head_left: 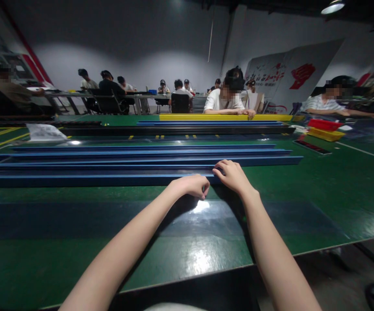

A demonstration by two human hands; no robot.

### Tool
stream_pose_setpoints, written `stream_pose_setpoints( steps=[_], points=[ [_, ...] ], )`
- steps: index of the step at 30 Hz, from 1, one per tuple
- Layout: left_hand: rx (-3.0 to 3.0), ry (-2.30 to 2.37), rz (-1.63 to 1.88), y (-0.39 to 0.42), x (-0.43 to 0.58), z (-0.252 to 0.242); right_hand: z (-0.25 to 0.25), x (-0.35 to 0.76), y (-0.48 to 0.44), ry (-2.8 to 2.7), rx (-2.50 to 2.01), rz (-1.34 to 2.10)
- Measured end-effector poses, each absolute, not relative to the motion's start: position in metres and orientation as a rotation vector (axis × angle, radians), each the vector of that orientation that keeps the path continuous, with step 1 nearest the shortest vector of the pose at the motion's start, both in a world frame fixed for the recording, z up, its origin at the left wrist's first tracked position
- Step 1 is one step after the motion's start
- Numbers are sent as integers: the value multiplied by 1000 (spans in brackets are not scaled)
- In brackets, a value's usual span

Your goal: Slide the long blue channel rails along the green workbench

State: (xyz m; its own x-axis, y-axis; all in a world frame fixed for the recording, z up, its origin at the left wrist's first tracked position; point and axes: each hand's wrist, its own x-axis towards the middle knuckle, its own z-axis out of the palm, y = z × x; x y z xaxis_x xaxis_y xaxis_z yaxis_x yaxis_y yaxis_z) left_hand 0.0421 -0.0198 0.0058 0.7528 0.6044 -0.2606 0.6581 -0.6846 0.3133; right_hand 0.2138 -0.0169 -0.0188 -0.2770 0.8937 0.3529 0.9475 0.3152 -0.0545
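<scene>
A long blue U-shaped channel (76,178) lies across the green table, its right end under my hands. My left hand (191,185) is closed, knuckles up and fingers curled down against the near wall of this channel. What lies inside those fingers is hidden. Just to the right, my right hand (232,175) has its bent fingers and thumb on the channel's end. A dark strip shows inside the channel. In front of my hands, a clear plastic strip (109,218) lies flat and reflects the light.
More blue channels (258,161) lie parallel behind. Farther back are a black profile (187,129), a yellow channel (180,117) and a crumpled plastic bag (46,132). A phone (312,147) and red and yellow trays (325,129) are at right. A co-worker (227,97) leans over the far side.
</scene>
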Motion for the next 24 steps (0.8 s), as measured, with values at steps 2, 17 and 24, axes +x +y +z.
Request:
stream_pose_setpoints(
  steps=[2, 17, 24],
  points=[
    [2592, 1001, -131, -18, 39, 10, -18, 213, -17, -2240, -1643, -270],
    [2679, 1444, 364, -8, 22, 20, -6, 190, -30, -2072, -1325, -444],
    [2821, 1691, 532, -6, 20, 15, -35, 179, -16, -2388, -1361, -339]
  ],
)
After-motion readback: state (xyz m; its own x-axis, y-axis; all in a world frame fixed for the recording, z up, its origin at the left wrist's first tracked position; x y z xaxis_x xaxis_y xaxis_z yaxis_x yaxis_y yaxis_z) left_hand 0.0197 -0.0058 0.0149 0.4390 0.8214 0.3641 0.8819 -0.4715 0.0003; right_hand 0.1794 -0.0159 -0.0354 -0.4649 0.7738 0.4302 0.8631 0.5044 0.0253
